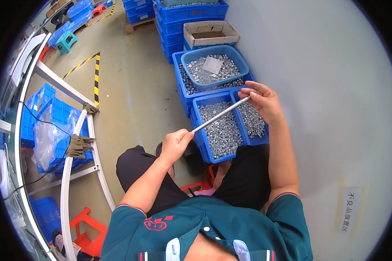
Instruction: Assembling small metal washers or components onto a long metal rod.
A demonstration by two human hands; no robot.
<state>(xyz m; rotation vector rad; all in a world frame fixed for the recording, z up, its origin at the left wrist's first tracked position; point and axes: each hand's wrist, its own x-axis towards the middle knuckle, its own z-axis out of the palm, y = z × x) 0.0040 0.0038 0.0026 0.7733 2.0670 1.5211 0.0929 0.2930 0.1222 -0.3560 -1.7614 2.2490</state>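
A thin silvery metal rod slants up to the right between my two hands. My left hand is closed round its lower end, above my left knee. At the upper end, my right hand pinches the rod between thumb and fingertips, with some fingers lifted. Beneath the rod stands a divided blue bin. Small metal nut-like parts fill its larger left compartment, and similar parts lie in the narrower right one. Behind it, a light blue basin of metal parts rests on another blue bin.
A white-edged carton and stacked blue crates stand farther back along the grey wall. To my left is a white metal frame with cloth tied on it. A red stool stands at lower left.
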